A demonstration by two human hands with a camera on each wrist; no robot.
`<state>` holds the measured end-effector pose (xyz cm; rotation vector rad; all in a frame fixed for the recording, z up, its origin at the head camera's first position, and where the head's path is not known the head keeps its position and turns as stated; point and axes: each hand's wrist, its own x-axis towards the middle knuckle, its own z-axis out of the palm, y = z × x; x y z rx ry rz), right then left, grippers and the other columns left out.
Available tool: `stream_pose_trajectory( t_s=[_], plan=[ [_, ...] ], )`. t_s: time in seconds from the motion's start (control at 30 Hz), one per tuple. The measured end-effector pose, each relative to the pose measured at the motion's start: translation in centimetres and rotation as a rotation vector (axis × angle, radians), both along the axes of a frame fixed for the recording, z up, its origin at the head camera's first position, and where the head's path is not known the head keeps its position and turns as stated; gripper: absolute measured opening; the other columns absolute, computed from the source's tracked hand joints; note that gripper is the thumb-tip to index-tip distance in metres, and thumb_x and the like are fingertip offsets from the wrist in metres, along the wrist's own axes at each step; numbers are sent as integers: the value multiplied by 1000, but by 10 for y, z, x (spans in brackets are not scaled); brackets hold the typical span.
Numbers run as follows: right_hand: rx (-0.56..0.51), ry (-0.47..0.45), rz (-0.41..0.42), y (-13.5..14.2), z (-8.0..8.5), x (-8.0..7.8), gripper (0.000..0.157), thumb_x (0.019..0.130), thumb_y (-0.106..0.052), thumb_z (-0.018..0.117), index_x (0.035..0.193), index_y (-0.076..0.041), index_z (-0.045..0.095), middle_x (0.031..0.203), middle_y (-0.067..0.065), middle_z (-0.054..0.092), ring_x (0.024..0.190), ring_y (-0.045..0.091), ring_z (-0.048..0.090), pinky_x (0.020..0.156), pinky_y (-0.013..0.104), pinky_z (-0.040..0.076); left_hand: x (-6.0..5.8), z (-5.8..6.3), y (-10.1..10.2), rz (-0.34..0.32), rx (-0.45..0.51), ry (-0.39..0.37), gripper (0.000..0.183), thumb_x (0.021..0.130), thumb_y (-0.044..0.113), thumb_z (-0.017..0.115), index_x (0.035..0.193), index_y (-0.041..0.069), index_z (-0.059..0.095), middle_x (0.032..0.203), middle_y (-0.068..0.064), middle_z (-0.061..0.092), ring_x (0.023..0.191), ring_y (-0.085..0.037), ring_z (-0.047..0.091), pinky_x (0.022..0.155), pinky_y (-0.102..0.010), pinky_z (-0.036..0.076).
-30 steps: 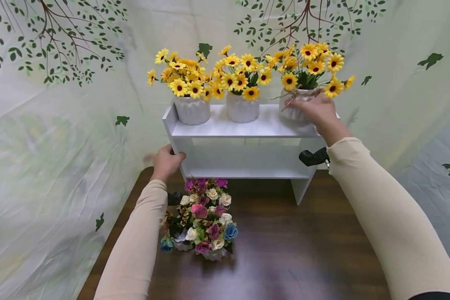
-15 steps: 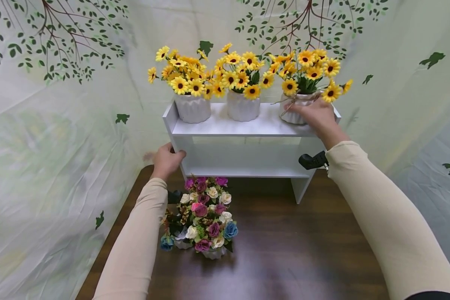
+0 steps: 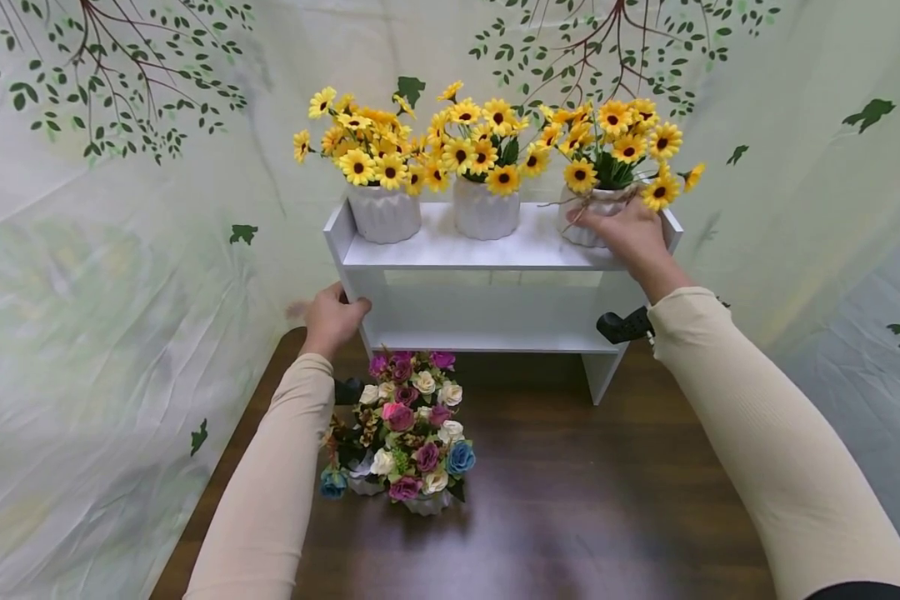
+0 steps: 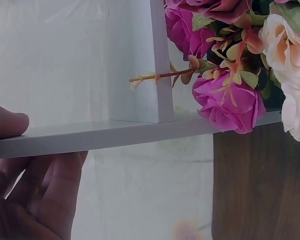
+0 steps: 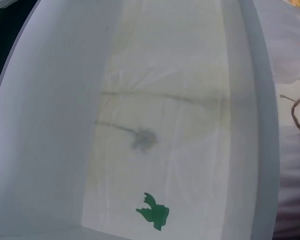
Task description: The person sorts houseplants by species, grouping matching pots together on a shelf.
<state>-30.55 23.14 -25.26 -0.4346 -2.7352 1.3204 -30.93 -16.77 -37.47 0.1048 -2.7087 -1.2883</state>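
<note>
A white two-tier shelf (image 3: 465,257) stands on the dark wooden table. My left hand (image 3: 333,320) grips its left side panel, thumb (image 4: 9,123) on one face and fingers on the other in the left wrist view. With my right hand (image 3: 636,240) I hold a white ribbed pot (image 3: 583,237) of yellow daisies (image 3: 617,150), twine tied round it, at the top board's right end. Two similar daisy pots, a middle one (image 3: 486,212) and a left one (image 3: 385,217), share that board. In the right wrist view only the twine (image 5: 296,111) and a sliver of hand show.
Potted roses (image 3: 412,425) in purple, cream and blue stand on the table (image 3: 570,492) at the shelf's front left, close by my left forearm. Behind the shelf hangs a leaf-printed cloth (image 3: 217,167). The lower board (image 3: 495,329) lies below the daisies.
The daisy pot in my right hand has come down onto the top board during the first half second, then stayed nearly still. My left hand keeps its hold on the shelf.
</note>
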Motion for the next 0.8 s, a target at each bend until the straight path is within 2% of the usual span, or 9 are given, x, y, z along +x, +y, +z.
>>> stream_pose_trajectory(
  t_s=[0.03,0.17,0.27,0.33,0.43,0.53,0.6,0.67,0.8],
  plan=[
    [-1,13,3,0,-1,1,104,79,-65,69,151,-2,29,154,18,39,126,24,42,108,40,41,0,0,0,2,1,-1,46,88,20,57,129,-1,61,127,-25,66,113,-40,64,94,-50,53],
    [-77,102,32,0,-6,7,103,79,-58,73,155,-8,24,161,14,31,137,21,37,113,39,37,-1,-1,-2,-1,12,-8,47,88,20,57,130,-1,61,127,-25,65,114,-40,64,95,-51,53],
    [-228,251,63,0,-14,22,96,85,-39,75,157,-13,18,166,8,20,151,16,25,123,34,28,-1,-1,-2,-7,24,-10,47,88,19,57,131,-2,60,129,-25,65,116,-40,63,96,-51,53],
    [-306,386,68,1,-22,39,86,88,-26,72,156,-12,20,166,8,22,152,15,24,124,31,26,0,-1,0,-13,30,-13,47,89,18,57,131,-2,59,130,-25,64,117,-41,63,97,-51,53],
    [-333,599,54,3,-39,67,62,93,-15,64,148,-7,37,155,10,41,144,14,41,117,24,37,1,-1,2,-15,30,-20,48,89,19,57,132,-1,59,131,-25,63,118,-40,62,98,-51,53],
    [-251,755,36,8,-60,93,29,93,-8,62,122,-3,62,120,1,65,113,6,60,95,15,49,1,-1,2,-7,8,-22,47,89,20,57,131,0,60,130,-24,65,116,-39,63,97,-50,53],
    [-204,797,54,13,-75,107,17,93,-5,61,108,0,69,103,-10,68,97,1,62,79,12,50,0,0,2,-2,2,-20,47,88,21,57,131,0,60,128,-24,65,115,-39,64,96,-50,53],
    [-171,783,62,19,-88,117,14,93,-5,62,102,1,71,95,-19,68,87,-4,63,70,10,48,1,1,2,-1,3,-18,48,88,21,57,131,0,60,128,-24,66,115,-39,64,96,-50,53],
    [-147,683,43,29,-105,127,16,95,-9,61,102,3,70,92,-27,66,85,-5,63,70,8,47,1,2,0,7,-1,-20,46,88,21,58,130,0,61,127,-23,66,115,-39,64,95,-50,53]
  ],
)
